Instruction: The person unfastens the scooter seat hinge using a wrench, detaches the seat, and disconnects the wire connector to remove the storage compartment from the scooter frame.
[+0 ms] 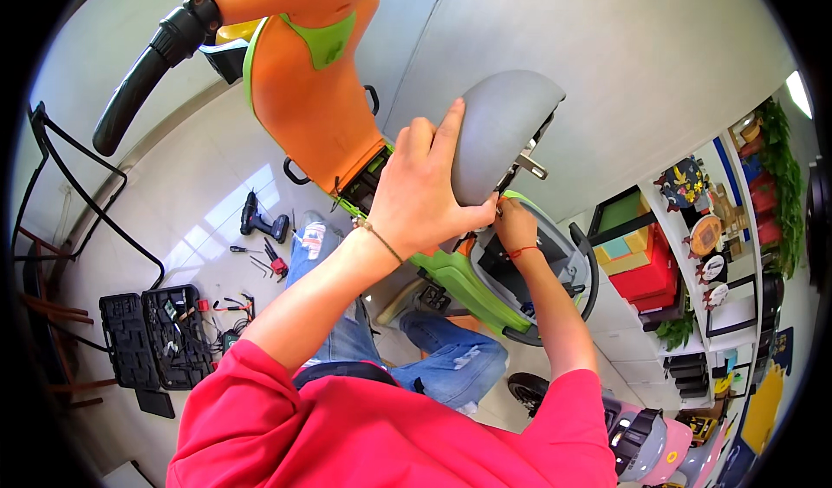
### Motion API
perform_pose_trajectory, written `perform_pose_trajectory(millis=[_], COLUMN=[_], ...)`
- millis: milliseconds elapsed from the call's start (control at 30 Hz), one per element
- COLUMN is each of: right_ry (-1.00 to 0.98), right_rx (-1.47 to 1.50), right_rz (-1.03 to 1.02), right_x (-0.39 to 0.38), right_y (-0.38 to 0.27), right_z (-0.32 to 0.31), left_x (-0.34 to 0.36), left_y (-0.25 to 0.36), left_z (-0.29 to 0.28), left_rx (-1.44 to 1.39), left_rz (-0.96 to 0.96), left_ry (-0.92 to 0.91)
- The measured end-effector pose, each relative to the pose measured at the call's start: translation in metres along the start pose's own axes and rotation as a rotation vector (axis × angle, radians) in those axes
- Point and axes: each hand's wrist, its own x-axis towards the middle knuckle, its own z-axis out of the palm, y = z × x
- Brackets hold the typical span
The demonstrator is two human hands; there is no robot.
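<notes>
In the head view, our left hand (420, 185) has its grip clamped on the grey seat (507, 128), fingers spread over the rounded side and thumb at the lower edge. Our right hand (517, 228) works close under that edge, fingers bunched below a metal bracket (530, 160); we cannot tell whether its grip is closed on anything. The seat stands tipped up above the open grey compartment (576, 273) of an orange-and-green scooter (308, 111), whose black handlebar grip (130, 98) juts out at upper left.

Around us the floor (204, 176) is pale and glossy — bright patches of light lie across it. On it, to our left, we have a black power drill (263, 221), a red-handled tool (276, 264) and an open black tool case (152, 336), with loose leads (232, 304) beside the case. A black metal frame (95, 206) stands at far left. Ahead rises a plain light wall (633, 72); to our right, white shelves (737, 293) carry ornaments, with red boxes (654, 276) and green foliage (784, 185) near them. A pink vehicle (663, 449) sits at lower right.
</notes>
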Motion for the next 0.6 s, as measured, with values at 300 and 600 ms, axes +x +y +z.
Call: perform_pose_trajectory(millis=[300,600], right_ry=[0.031,0.078], right_rx=[0.099,-0.033], right_rz=[-0.21,0.017], right_x=[0.0,-0.003], right_y=[0.009,-0.001], right_z=[-0.008,0.005], left_x=[0.001,-0.002], left_y=[-0.007,0.001], left_z=[-0.002,0.002], left_rx=[-0.045,0.002], left_rz=[-0.059,-0.018], left_ry=[-0.018,0.059])
